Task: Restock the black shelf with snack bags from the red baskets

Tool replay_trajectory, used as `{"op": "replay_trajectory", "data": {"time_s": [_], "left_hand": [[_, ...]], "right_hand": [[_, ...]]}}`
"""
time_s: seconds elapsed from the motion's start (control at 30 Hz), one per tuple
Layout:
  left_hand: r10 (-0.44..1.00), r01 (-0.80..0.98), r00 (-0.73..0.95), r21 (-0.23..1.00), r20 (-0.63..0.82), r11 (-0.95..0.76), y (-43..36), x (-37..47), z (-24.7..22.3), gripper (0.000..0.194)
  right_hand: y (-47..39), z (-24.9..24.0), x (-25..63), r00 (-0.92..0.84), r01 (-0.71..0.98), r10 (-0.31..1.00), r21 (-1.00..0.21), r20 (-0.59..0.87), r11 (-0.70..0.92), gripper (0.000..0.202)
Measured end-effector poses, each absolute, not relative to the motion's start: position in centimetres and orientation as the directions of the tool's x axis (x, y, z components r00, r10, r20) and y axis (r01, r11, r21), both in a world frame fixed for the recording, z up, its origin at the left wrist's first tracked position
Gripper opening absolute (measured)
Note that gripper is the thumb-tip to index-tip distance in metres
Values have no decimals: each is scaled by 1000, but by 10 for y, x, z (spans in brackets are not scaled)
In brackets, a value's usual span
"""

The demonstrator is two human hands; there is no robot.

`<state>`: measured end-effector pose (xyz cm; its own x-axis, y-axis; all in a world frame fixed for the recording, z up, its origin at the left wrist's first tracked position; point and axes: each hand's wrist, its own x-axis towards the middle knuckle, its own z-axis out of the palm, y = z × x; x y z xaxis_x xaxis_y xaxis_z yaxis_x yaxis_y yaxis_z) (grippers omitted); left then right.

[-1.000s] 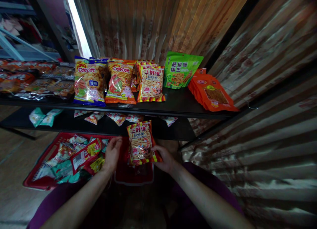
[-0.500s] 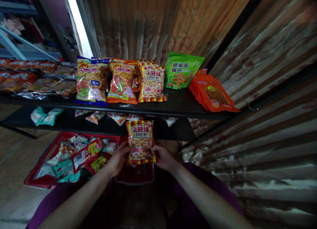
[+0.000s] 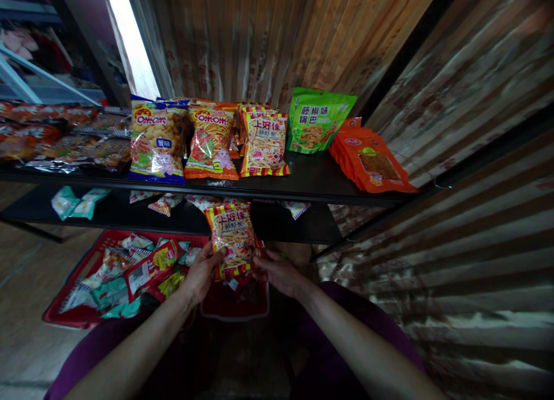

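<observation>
Hands low, cupped beneath upright prawn cracker bag, arms outstretched

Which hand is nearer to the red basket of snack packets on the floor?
Left. The left hand grips the prawn cracker bag right beside the red basket; the right hand holds the bag's other lower edge, farther from it.

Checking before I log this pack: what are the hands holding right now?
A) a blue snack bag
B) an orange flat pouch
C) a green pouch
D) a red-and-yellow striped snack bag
D: the left hand and right hand grip the red-and-yellow striped snack bag by its lower edge, in front of the lower shelf.
</observation>
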<state>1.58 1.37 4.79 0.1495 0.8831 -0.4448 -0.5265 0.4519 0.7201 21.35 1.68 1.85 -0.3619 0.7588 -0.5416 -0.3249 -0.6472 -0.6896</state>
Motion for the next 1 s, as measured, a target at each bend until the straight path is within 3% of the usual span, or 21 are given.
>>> {"op": "replay_trajectory", "data": {"time_s": [0.3,0.5,0.73,1.0], "left_hand": [[879,-512,209,717,-430,472,12,16,51,49],[864,-476,309,722,-398,503,10,11,52,70],[863,-463,424,754,-273,466,8,6,48,79],[839,-437,437,739,-323,513,3,3,47,90]], "right_hand": [[19,8,216,-285,-267,765,-719,-577,-642,33],[22,5,218,-217,-279,761,-708,-611,-649,32],[23,6,223,-289,-257,761,-719,-580,-646,36],[19,4,227,-358,-180,740,-736,-569,-653,39]]}}
